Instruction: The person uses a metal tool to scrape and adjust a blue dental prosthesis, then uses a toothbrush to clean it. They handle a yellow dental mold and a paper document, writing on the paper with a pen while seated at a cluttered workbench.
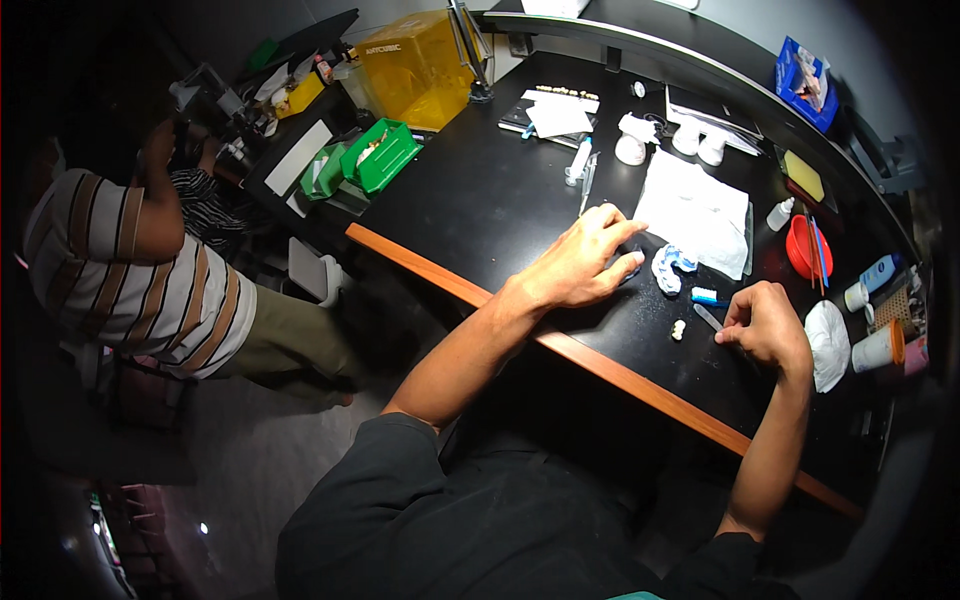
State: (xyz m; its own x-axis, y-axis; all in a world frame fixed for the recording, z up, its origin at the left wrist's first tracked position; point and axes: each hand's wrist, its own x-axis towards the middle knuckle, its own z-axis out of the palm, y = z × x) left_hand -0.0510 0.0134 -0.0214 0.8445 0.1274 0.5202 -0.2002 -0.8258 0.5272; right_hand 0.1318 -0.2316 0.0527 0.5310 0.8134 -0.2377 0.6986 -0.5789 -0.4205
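Note:
My left hand (590,260) reaches over the black table with its fingers curved and apart. A small dark thing, too dim to make out, lies by its thumb. Just right of those fingertips is a curved blue and white lump (672,270). My right hand (768,325) is closed in a pinch on a slim pale tool with a flat, rounded tip (706,316), which points left. Close to that tip lie a small blue brush with white bristles (708,297) and a little cream-coloured piece (678,330).
A white cloth (695,212) is spread beyond my hands. A red bowl (803,248), bottles and a white pouch (827,345) crowd the right side. Green bins (380,155) and a yellow box (417,70) stand at the far left. A person in a striped shirt (150,270) stands at left.

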